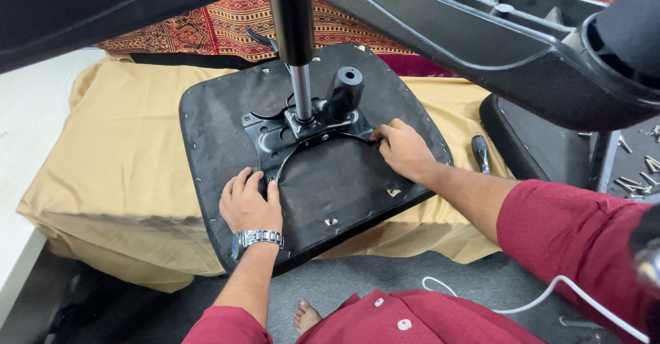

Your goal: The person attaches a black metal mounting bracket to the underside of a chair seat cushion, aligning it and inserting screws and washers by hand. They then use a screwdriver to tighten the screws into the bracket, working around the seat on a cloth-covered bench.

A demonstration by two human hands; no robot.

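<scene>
**Both hands seated on the chair mechanism plate**

I see an office chair seat (323,179) lying upside down on a mustard-yellow cloth (117,145) that covers a low platform; the seat's near corner hangs past the platform's front edge. A black metal mechanism plate (295,138) sits at the middle of the seat's underside, with the chrome gas lift cylinder (300,90) standing up from it toward the chair base (481,21) overhead.

My left hand (249,203) lies flat on the plate's near-left arm, fingers together and curled slightly over its edge, which looks to me like a steadying press to keep the plate from sliding. My right hand (404,150) rests at the plate's right arm, fingertips bunched and pressing at its edge; whether they pinch a screw I cannot tell.

A black-handled tool (480,153) lies on the cloth near the seat's right edge, within easy reach. Loose screws (643,172) are scattered on the floor at far right.
</scene>
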